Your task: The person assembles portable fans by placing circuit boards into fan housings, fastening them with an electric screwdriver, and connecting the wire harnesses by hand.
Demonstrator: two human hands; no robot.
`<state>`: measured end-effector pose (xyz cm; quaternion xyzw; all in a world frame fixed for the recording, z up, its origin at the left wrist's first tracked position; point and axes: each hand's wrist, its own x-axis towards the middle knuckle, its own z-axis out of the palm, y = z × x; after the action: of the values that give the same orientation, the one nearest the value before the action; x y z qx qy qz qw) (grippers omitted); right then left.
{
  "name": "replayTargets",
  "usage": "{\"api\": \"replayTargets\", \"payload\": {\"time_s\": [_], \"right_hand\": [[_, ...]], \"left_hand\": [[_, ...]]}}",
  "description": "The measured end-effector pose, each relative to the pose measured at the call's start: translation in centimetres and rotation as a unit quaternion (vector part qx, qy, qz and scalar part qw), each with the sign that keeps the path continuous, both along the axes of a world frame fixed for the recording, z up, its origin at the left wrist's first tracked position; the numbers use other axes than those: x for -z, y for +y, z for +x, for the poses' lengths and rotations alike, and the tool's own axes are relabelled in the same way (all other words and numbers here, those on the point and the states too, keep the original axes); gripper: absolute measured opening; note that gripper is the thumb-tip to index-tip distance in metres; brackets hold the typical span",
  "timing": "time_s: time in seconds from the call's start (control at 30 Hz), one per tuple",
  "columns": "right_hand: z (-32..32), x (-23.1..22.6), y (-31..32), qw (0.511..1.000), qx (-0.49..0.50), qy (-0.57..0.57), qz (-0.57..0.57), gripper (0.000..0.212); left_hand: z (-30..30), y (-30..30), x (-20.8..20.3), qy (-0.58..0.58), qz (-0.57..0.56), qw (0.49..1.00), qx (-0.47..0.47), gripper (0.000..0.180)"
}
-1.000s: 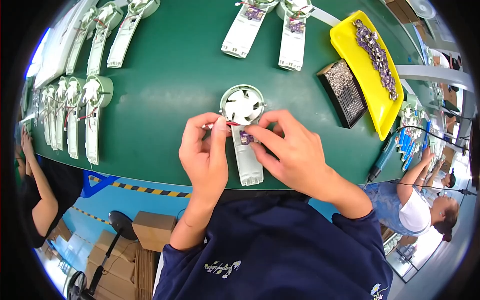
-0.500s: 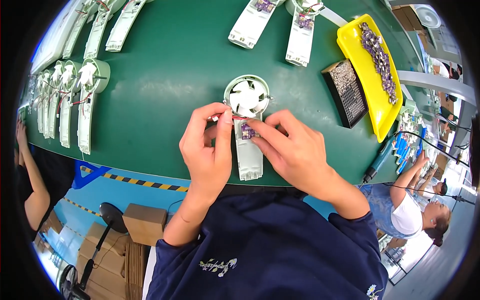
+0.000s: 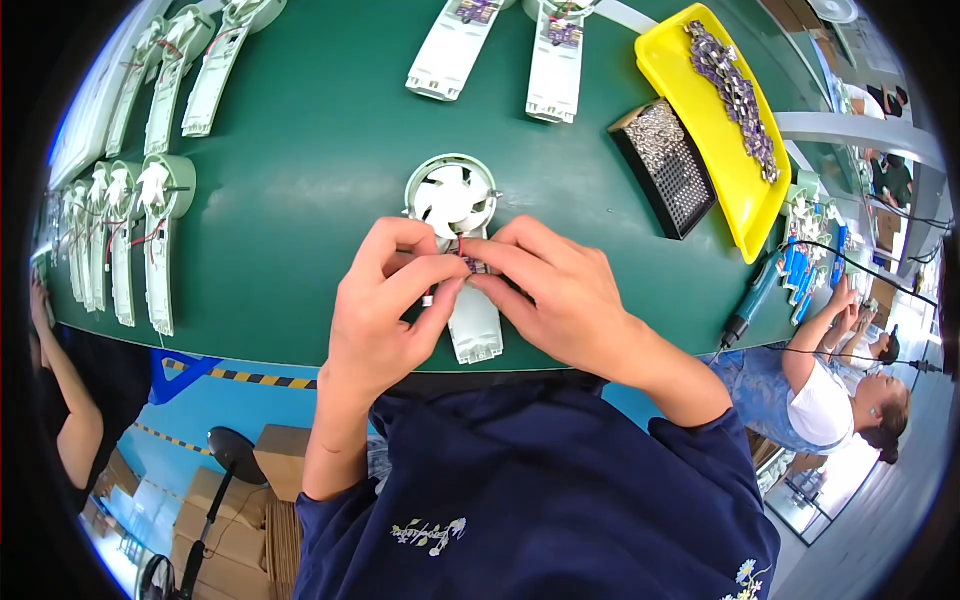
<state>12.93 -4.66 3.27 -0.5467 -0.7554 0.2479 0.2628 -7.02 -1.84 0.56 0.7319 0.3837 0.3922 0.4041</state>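
In front of me on the green table lies a pale green handheld-fan housing, its round head with white fan blades (image 3: 452,200) pointing away and its handle shell (image 3: 474,332) toward me. A small purple circuit board (image 3: 468,264) sits in the handle, mostly covered by my fingers. My left hand (image 3: 385,305) pinches thin red wire over the board, and a small white connector (image 3: 428,300) hangs below its fingers. My right hand (image 3: 555,290) is closed on the board, index finger and thumb at its edges. The two hands' fingertips nearly meet.
A yellow tray (image 3: 652,50) of purple circuit boards stands at right, beside a black box (image 3: 668,170) of small metal parts. A green electric screwdriver (image 3: 752,305) lies at the right edge. Several fan housings (image 3: 160,250) line the left; two more (image 3: 555,75) lie ahead. Co-workers sit both sides.
My view has shifted, so the table things appear further left. My left fingers have moved from beside the fan head down over the board, bringing the wire; my right fingers remain at the board.
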Motion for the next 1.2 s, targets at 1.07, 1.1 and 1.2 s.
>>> {"api": "replayTargets", "payload": {"time_s": [1.07, 1.1, 1.2], "right_hand": [[27.1, 1.8, -15.1, 0.728, 0.643, -0.215, -0.105, 0.078], [27.1, 1.7, -15.4, 0.738, 0.648, -0.158, -0.102, 0.076], [26.1, 1.0, -16.4, 0.740, 0.630, 0.234, -0.018, 0.059]], "left_hand": [[0.6, -1.3, 1.3, 0.029, 0.028, 0.997, -0.066, 0.016], [0.6, -1.4, 1.3, 0.031, 0.029, 0.996, -0.073, 0.016], [0.5, -1.6, 1.2, 0.026, 0.020, 0.996, -0.082, 0.016]]}}
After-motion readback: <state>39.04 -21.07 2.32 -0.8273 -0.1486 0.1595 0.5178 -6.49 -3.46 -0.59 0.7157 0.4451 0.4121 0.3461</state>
